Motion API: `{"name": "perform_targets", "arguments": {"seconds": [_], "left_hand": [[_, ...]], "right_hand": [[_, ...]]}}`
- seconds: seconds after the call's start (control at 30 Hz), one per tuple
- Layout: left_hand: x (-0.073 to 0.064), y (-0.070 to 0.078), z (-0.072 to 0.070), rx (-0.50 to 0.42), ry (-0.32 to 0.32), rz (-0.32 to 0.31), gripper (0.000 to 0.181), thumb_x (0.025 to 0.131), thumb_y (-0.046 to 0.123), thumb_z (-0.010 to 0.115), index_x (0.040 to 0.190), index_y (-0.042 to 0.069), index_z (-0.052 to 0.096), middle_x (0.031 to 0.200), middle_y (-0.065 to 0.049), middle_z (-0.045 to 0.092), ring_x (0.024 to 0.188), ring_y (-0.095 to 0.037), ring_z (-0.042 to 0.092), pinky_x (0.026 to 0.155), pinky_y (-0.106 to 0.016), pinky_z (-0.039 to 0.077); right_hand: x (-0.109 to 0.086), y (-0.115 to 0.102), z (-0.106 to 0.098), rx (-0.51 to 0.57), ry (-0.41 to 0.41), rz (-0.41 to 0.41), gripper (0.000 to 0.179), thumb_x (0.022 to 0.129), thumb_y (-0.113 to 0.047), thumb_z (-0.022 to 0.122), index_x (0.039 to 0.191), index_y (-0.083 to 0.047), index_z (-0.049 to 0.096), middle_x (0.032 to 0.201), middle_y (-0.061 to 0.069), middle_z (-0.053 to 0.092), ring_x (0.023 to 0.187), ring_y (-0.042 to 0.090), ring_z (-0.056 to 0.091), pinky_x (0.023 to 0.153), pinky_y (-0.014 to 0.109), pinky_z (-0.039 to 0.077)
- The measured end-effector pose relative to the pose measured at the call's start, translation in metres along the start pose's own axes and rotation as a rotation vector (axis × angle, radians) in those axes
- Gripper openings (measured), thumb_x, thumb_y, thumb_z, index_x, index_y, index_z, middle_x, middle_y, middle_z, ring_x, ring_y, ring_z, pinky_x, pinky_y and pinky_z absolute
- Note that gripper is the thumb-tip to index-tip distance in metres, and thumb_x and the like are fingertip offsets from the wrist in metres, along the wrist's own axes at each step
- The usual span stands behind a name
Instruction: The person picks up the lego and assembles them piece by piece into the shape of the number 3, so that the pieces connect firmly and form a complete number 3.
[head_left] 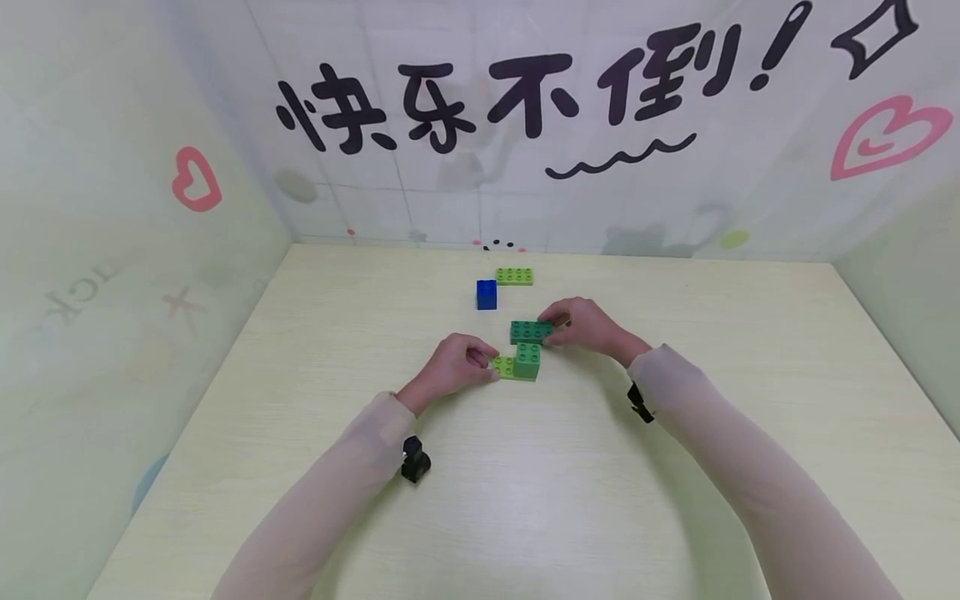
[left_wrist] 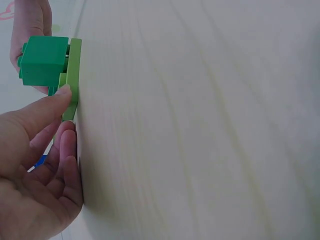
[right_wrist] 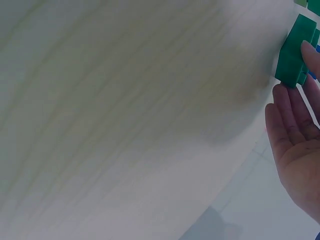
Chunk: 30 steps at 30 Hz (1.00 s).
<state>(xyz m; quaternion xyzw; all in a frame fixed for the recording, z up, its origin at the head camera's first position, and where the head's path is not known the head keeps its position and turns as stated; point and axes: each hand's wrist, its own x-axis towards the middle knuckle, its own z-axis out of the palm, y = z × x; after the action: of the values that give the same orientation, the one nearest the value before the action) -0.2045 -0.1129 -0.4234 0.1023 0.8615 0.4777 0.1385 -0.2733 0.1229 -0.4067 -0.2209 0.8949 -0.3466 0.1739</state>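
My left hand (head_left: 459, 365) pinches the left end of a flat lime-green toy plate (head_left: 504, 367) between thumb and fingers. On the right part of that plate sits a green toy brick (head_left: 527, 358), studs up; the left wrist view shows the brick (left_wrist: 45, 61) from its side. My right hand (head_left: 587, 325) pinches the right end of a longer dark green brick (head_left: 527, 332), just behind the plate. In the right wrist view the thumb lies on the side of this dark green brick (right_wrist: 295, 52). Whether the two bricks touch cannot be told.
Farther back on the pale wooden table (head_left: 480, 517) stands a blue brick (head_left: 487, 295). Beside it, a little behind and to the right, lies a second lime-green plate (head_left: 514, 276). A printed white backdrop (head_left: 450, 200) closes off the table's back and sides.
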Motion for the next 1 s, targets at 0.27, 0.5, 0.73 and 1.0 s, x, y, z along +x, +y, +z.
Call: {"name": "perform_targets", "arguments": {"seconds": [0.27, 0.5, 0.73, 1.0], "left_hand": [[0.002, -0.001, 0.001, -0.003, -0.003, 0.001, 0.028, 0.073, 0.003, 0.075, 0.1, -0.001, 0.067, 0.084, -0.006, 0.063, 0.076, -0.015, 0.057, 0.07, -0.025, 0.047], [0.001, 0.001, 0.003, -0.009, -0.008, -0.01, 0.028, 0.073, 0.003, 0.076, 0.1, -0.002, 0.067, 0.083, -0.006, 0.063, 0.075, -0.015, 0.056, 0.07, -0.025, 0.047], [0.0, 0.003, 0.003, 0.0, 0.007, -0.024, 0.027, 0.072, 0.003, 0.076, 0.098, -0.001, 0.068, 0.082, -0.005, 0.063, 0.074, -0.015, 0.056, 0.069, -0.025, 0.047], [-0.001, 0.002, 0.001, -0.006, 0.014, -0.026, 0.026, 0.072, 0.003, 0.076, 0.098, -0.001, 0.068, 0.082, -0.005, 0.063, 0.075, -0.015, 0.056, 0.069, -0.025, 0.047]], "right_hand": [[0.001, 0.001, 0.0, 0.017, -0.006, 0.017, 0.04, 0.077, -0.011, 0.074, 0.114, -0.001, 0.062, 0.112, 0.013, 0.061, 0.101, 0.025, 0.056, 0.087, 0.037, 0.044], [-0.001, 0.005, -0.001, 0.02, -0.006, -0.003, 0.039, 0.079, -0.012, 0.072, 0.114, -0.001, 0.062, 0.111, 0.013, 0.06, 0.101, 0.025, 0.056, 0.087, 0.038, 0.045], [-0.004, 0.006, -0.002, 0.029, 0.014, -0.038, 0.038, 0.08, -0.014, 0.071, 0.114, -0.001, 0.063, 0.11, 0.013, 0.06, 0.1, 0.025, 0.056, 0.085, 0.038, 0.045], [-0.008, -0.003, -0.005, 0.014, 0.051, -0.054, 0.037, 0.08, -0.017, 0.071, 0.113, -0.003, 0.064, 0.108, 0.011, 0.061, 0.098, 0.024, 0.057, 0.084, 0.038, 0.046]]}}
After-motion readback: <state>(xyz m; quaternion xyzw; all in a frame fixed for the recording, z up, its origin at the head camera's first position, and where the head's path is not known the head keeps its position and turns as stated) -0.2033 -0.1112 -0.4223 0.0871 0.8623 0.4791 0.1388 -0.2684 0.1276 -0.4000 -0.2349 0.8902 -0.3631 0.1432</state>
